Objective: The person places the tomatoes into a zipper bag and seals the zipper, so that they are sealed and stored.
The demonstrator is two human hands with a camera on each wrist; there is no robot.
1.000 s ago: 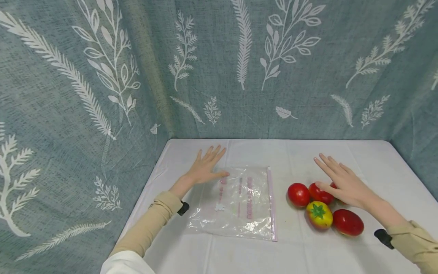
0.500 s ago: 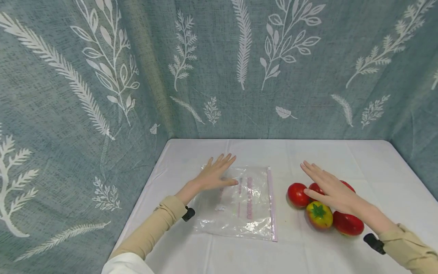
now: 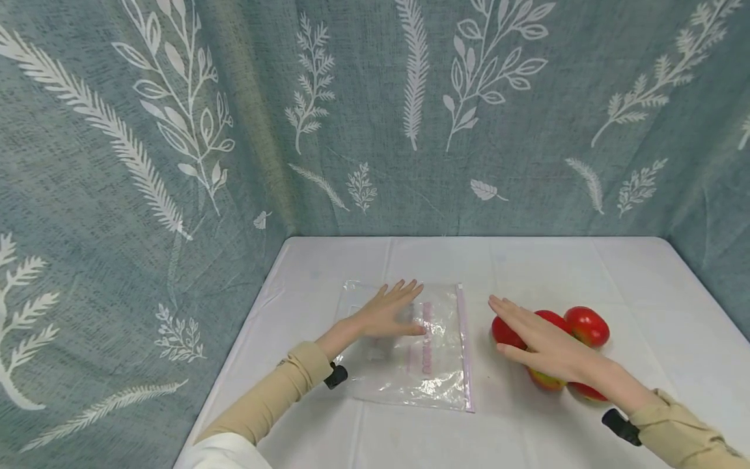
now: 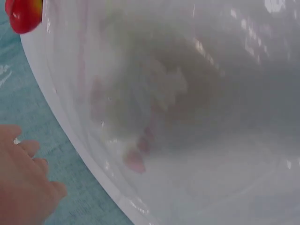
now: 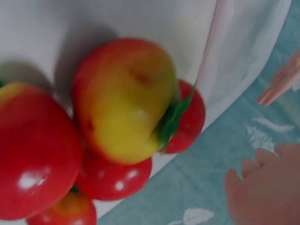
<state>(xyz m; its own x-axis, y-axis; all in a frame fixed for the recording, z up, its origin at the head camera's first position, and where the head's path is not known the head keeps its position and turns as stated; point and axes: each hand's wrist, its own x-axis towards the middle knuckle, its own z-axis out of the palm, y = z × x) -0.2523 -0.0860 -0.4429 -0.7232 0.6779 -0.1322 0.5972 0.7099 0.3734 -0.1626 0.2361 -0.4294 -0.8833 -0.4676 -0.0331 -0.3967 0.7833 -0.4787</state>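
Note:
A clear zip bag [image 3: 436, 381] with pink print lies flat on the white tabletop, its purple zip edge towards the fruit. Over the bag my left hand [image 3: 387, 317] is spread with fingers straight, holding nothing. My right hand [image 3: 547, 346], fingers extended and thumb apart, hovers over several tomato-like fruits and partly hides them in the head view. One red fruit [image 3: 588, 326] shows beyond its knuckles. In the right wrist view, a yellow-and-red fruit [image 5: 124, 103] with a green leafy top sits against red ones [image 5: 35, 154].
The white-covered table [image 3: 328, 260] has a blue-green leaf-patterned curtain [image 3: 375, 117] behind it and another along the left side. A black wrist camera [image 3: 336, 376] sits under the left sleeve cuff, and a second one [image 3: 621, 426] under the right.
My left hand has moved rightward and nearer over the bag. My right hand has shifted left and nearer, covering more of the fruit. Bag and fruit have stayed put.

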